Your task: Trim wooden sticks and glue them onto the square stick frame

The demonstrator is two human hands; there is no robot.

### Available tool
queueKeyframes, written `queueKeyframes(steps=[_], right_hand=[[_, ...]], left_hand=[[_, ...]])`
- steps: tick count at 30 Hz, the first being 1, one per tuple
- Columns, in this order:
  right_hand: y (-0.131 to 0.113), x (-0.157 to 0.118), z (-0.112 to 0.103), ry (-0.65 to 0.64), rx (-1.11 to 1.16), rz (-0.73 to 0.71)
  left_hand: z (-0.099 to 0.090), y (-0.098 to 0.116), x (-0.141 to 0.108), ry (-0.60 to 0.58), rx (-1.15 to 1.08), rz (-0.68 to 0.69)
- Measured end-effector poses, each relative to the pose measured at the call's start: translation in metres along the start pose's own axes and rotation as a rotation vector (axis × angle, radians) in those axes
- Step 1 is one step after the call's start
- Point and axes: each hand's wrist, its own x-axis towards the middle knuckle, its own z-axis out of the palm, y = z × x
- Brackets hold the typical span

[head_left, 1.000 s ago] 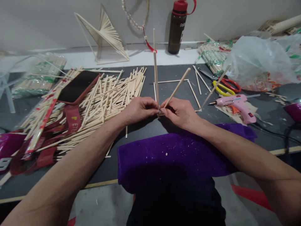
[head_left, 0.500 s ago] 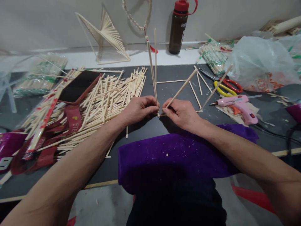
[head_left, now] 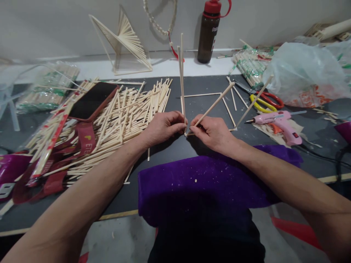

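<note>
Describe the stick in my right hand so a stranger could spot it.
Beyond the purple cloth, find the right hand. It pinches the stick, which slants up and rightward. The left hand holds a near-upright stick; the slanted stick farther right is unheld.

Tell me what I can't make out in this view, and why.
Head view:
Lower end of the slanted stick: hidden by the right hand.
Top of the red lid on the water bottle: cut off by the top edge.
Bottle's lettering: too small to read.
Contents of the white plastic bag: veiled by its cloudy film.
Rightmost purple item: cut off by the right edge.
</note>
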Motion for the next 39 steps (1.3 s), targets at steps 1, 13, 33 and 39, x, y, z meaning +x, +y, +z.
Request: queueKeyframes(steps=[1,13,33,39], right_hand=[[0.000,0.000,0.000,-0.001,-0.002,0.001],[0.001,-0.004,0.001,0.053,0.018,0.038],[-0.013,-0.020,-0.022,-0.157,-0.429,0.092],[-0.014,-0.021,-0.025,-0.129,-0.426,0.081]], left_hand=[[0.000,0.000,0.000,0.002,0.002,0.004],[0.002,0.007,-0.003,0.060,-0.041,-0.044],[0.002,0.009,-0.004,0.187,-0.178,-0.066],[0.003,0.008,-0.005,0.202,-0.137,-0.085]])
